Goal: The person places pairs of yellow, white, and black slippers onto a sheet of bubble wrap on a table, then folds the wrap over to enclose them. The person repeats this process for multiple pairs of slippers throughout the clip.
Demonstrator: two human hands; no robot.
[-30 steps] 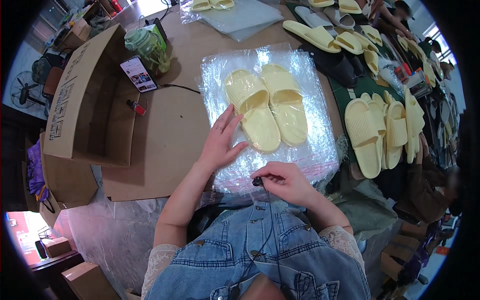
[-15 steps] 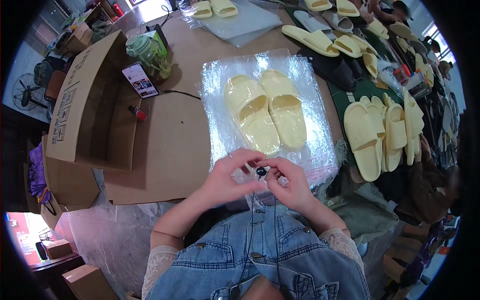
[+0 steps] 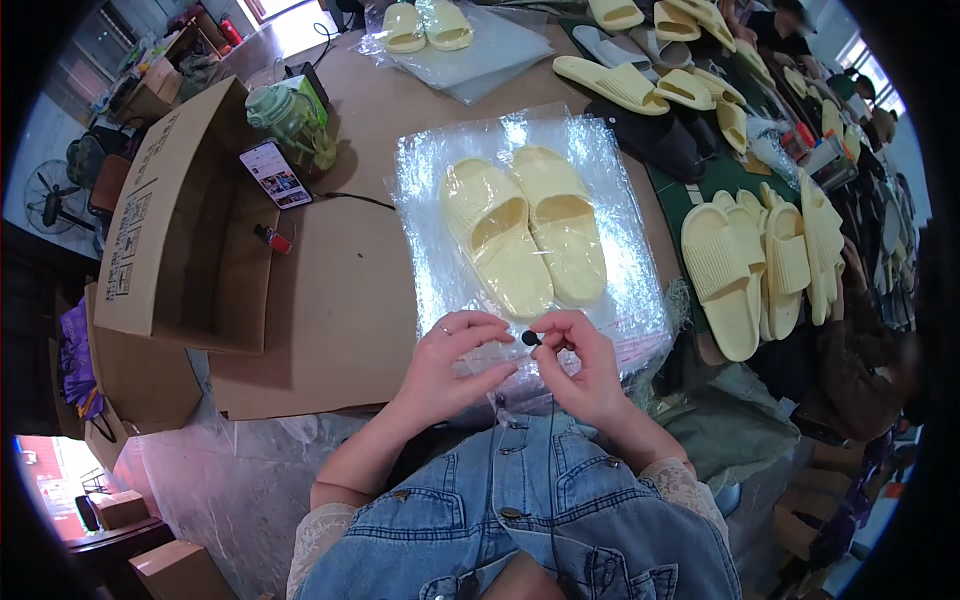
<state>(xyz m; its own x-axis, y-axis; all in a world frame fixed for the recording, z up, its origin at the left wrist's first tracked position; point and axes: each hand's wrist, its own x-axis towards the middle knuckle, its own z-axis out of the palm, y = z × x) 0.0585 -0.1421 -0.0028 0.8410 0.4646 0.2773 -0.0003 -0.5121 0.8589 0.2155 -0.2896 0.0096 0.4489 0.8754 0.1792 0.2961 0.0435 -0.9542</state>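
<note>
Earbud (image 3: 530, 338), likely light, smooth and hard, best taken where cord (image 3: 553, 450) joins, sits above bag's (image 3: 627, 230) near edge, pinched by right hand (image 3: 588, 370); left hand (image 3: 445, 362) beside, fingers and thumb apart.

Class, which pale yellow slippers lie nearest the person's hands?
The central pair under clear plastic, just beyond the left hand and right hand. Others lie farther off: another pair at the picture's top, unwrapped slippers to the right.
</note>
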